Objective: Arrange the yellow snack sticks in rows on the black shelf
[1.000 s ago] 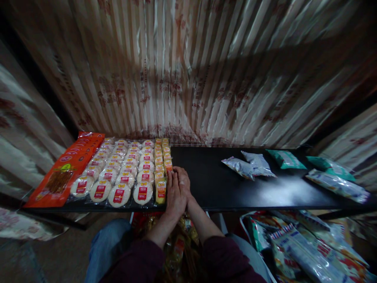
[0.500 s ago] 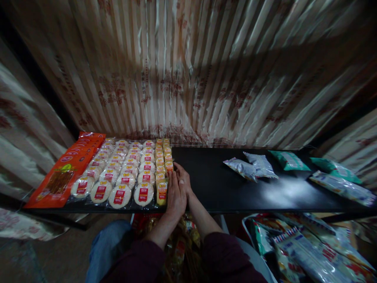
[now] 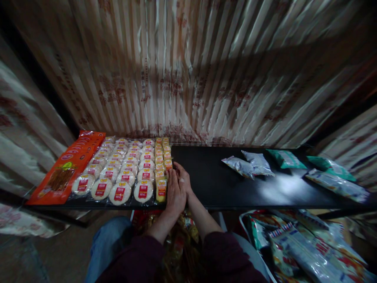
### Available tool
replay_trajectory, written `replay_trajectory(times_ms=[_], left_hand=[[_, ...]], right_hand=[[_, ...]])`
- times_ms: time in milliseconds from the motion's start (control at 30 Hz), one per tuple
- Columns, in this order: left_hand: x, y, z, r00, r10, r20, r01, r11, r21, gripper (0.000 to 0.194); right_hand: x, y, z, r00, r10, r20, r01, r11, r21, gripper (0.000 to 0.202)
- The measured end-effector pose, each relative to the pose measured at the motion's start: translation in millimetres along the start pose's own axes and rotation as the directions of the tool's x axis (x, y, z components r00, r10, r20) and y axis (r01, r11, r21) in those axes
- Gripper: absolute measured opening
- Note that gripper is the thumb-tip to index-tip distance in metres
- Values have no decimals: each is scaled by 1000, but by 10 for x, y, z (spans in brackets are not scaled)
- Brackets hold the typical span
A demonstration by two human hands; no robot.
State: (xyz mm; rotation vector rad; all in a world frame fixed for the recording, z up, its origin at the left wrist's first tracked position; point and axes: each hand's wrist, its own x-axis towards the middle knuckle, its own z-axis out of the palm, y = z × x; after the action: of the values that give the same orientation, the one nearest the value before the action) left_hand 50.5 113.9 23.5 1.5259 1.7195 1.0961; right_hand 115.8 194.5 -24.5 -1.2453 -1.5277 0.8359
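Observation:
Two narrow columns of small yellow wrapped snack packets [image 3: 161, 189] stand on the black shelf, the right column partly covered by my hands. My left hand [image 3: 176, 194] lies along the right side of these packets, fingers stretched out and pointing away from me. Just right of it is my right hand [image 3: 184, 179], its fingers extended and touching the left hand; its fingertips are beside the right column. Whether a packet lies under the fingers is hidden. To the left, round white rice crackers [image 3: 143, 191] in clear wrappers with red labels form several overlapping columns.
An orange snack bag [image 3: 66, 169] lies at the shelf's left end. Silver-blue bags [image 3: 256, 163] and green bags [image 3: 285, 159] rest on the shelf's right half. Below, a container holds more snack bags [image 3: 312, 251]. Wrapped goods [image 3: 176, 243] sit between my knees. A patterned curtain [image 3: 182, 70] hangs behind.
The view has shifted slightly. My hands stay beside the yellow packets in nearly the same pose; the left thumb shows a little more against the packets.

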Motion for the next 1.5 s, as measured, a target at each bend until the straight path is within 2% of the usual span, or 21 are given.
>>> replay_trajectory(times_ms=[100,200,300,467,567,667,800,900,967,1033,1100,1333,1500], left_hand=[[-67,-4,-1,999,40,3,-40,999,8,58],[-236,-32,1,994,109,13,-109,994,-5,53],[-525,-70,-22,984,174,37,-173,985,-24,51],[-1138,-162,-160,970,199,138,-198,980,-22,52],[-1443,-297,-243,952,202,232,-207,978,-3,53],[-1629,-507,-275,934,187,305,-196,981,0,51],[-1715,-793,-232,956,160,245,-187,978,92,45],[-1733,-933,-179,975,6,222,-64,965,255,44],[-1755,-988,-160,956,-126,263,32,941,336,44],[-1788,-1029,-157,929,-200,312,69,921,383,45],[-1825,-1070,-162,921,-196,337,45,912,409,46],[-1901,-1216,-182,956,-61,288,-55,924,378,42],[-1884,-1181,-228,957,-78,281,-36,923,382,33]], right_hand=[[-123,-44,-63,1000,-4,-17,4,1000,13,42],[-338,-131,-142,1000,-20,-23,20,1000,2,40],[-649,-239,-209,999,-33,-9,33,999,-4,39],[-1288,-387,-280,998,-63,8,63,998,-19,37],[-1653,-394,-299,993,-108,47,111,992,-65,32],[-1943,-322,-281,995,-57,80,70,984,-162,33],[-2168,-172,-209,993,104,64,-77,940,-332,41],[-2251,-84,-168,987,154,34,-124,887,-445,40],[-2298,-52,-154,984,178,18,-145,855,-498,39],[-2345,-41,-143,977,215,2,-181,827,-532,39],[-2386,-45,-131,971,238,-17,-209,815,-541,39],[-2466,-89,-126,980,173,-98,-199,863,-464,42],[-2531,-156,-164,981,177,-84,-195,839,-508,38]])
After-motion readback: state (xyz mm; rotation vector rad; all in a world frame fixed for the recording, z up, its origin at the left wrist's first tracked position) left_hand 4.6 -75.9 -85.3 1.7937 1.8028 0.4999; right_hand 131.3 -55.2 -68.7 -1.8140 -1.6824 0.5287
